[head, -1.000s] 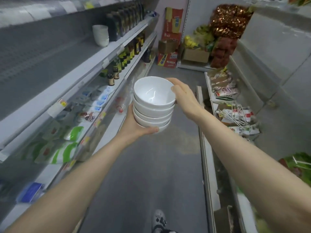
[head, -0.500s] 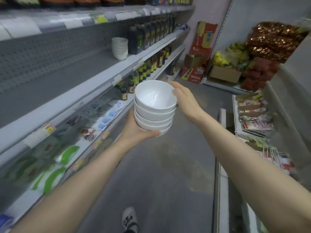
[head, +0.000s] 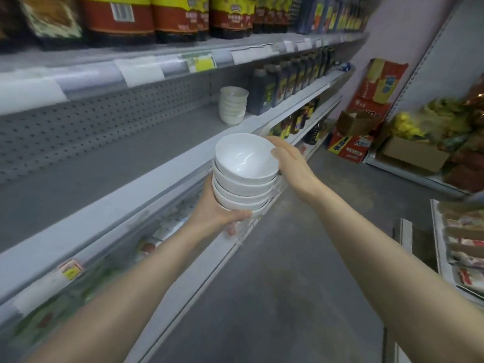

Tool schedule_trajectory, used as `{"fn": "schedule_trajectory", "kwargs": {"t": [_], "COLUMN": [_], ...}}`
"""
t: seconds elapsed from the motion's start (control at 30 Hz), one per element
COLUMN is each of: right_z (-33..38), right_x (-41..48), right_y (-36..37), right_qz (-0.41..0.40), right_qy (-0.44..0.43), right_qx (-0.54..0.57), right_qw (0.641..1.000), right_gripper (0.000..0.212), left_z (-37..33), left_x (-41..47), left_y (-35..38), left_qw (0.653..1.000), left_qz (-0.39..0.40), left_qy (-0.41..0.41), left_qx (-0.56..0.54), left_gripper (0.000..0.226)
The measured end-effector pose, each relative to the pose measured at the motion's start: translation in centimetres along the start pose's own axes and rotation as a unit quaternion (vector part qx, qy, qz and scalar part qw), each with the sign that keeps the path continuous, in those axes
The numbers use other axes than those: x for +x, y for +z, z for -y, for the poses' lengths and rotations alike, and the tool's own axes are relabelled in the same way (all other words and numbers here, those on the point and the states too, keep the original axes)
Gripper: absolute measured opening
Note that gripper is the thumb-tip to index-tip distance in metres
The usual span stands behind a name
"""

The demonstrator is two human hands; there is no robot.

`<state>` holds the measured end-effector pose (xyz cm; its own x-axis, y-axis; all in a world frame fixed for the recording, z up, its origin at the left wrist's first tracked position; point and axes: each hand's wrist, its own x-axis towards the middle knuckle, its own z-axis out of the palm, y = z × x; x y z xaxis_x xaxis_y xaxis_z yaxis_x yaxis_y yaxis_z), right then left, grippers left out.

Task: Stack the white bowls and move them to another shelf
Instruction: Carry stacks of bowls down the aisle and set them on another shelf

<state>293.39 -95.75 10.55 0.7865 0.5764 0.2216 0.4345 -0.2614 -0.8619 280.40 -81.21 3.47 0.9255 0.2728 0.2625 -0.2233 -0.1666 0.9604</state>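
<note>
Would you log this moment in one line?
bowl stack held | left hand under base | right hand at top rim

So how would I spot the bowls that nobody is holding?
Find the grey middle shelf on the left. Far along it, a stack of white bowls stands just before a row of dark bottles. Unlike the carried stack, it rests on the shelf, untouched.

narrow shop aisle, dim even light
a smooth grey concrete floor point(head: 301, 258) runs between long grey metal shelving point(head: 104, 184) on the left, backed by a perforated grey panel point(head: 104, 121), and a low white display rack point(head: 436, 239) on the right. dark brown sauce bottles point(head: 262, 87) line the left shelves; red cardboard boxes point(head: 377, 82) lean against the pale pink end wall point(head: 398, 27).
</note>
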Motion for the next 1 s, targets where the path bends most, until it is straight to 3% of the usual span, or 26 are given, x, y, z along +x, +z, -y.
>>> {"fn": "schedule_trajectory", "kwargs": {"t": [0.1,0.43,0.6,0.8,1.0], "right_z": [-0.9,-7.1,-9.6,-11.7,-12.1], "right_x": [4.3,20.4,29.0,36.8,41.9], "right_y": [0.2,0.3,-0.4,0.0,2.1], "right_qz": [0.013,0.083,0.146,0.222,0.237], "right_qy": [-0.012,-0.017,-0.017,-0.009,0.033], "right_qx": [0.013,0.016,0.016,0.043,0.015], "right_qw": [1.000,0.996,0.989,0.974,0.971], "right_gripper": [0.046,0.045,0.039,0.029,0.021], "left_z": [1.2,6.5,9.4,10.9,13.0], "left_x": [3.7,16.7,23.8,29.7,33.0], "left_y": [-1.0,-1.2,-1.0,-0.1,-1.6], "left_qw": [0.999,0.994,0.985,0.965,0.948], "left_qz": [-0.028,-0.102,-0.166,-0.247,-0.300], "left_qy": [-0.019,-0.024,-0.035,-0.028,-0.054], "left_qx": [-0.001,0.017,0.044,0.086,0.089], "left_gripper": [0.091,0.086,0.105,0.088,0.083]}}
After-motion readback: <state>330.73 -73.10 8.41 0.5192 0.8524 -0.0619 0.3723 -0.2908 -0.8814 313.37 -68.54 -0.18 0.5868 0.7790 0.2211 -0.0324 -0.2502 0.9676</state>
